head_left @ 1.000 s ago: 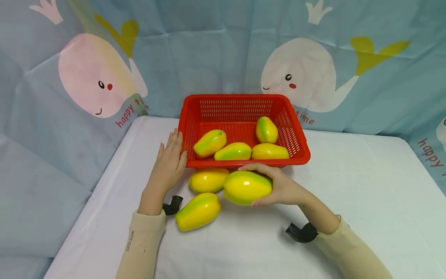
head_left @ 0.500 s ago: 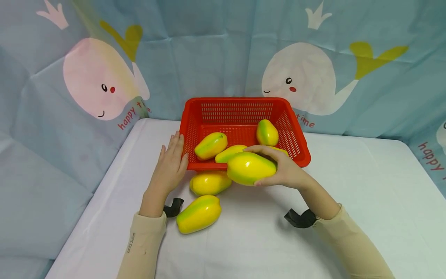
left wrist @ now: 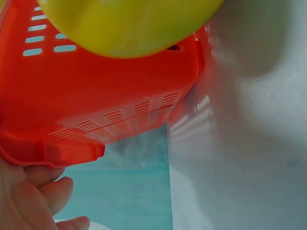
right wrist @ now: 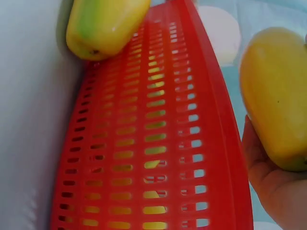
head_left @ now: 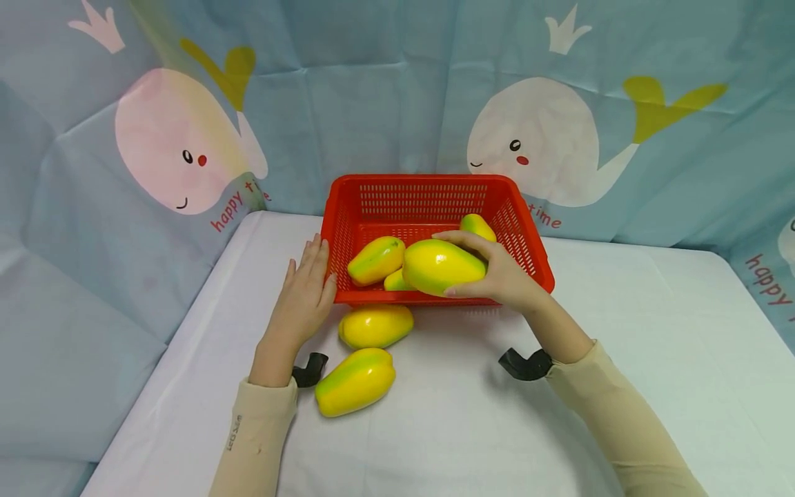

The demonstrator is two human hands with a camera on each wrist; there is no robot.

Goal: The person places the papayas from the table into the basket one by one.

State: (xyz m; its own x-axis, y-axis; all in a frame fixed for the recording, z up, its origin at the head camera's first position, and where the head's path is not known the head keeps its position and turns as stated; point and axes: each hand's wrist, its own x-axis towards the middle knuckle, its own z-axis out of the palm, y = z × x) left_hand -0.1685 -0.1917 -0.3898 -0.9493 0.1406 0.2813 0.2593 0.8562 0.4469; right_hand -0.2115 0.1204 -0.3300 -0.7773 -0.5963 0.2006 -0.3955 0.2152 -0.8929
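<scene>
My right hand (head_left: 497,273) grips a yellow-green papaya (head_left: 441,266) above the front rim of the red plastic basket (head_left: 428,298). In the right wrist view the held papaya (right wrist: 276,96) is higher than the rim. The left hand (head_left: 298,297) lies along the basket's left end, its fingers straight and touching the rim; the left wrist view shows those fingers (left wrist: 53,191) at the rim's edge. Inside the basket, one papaya (head_left: 375,261) is at the left and another (head_left: 477,226) at the right rear. A third papaya (head_left: 395,279) is partly hidden behind the held one.
On the white tablecloth (head_left: 447,414), one papaya (head_left: 375,326) lies against the basket's front and another (head_left: 355,383) lies nearer me. Behind the table hangs a blue curtain (head_left: 379,103) with whale prints. Black straps (head_left: 526,364) show at both wrists.
My right hand has lifted the papaya from in front of the basket up and forward, over its front rim. The left hand has stayed at the basket's left end.
</scene>
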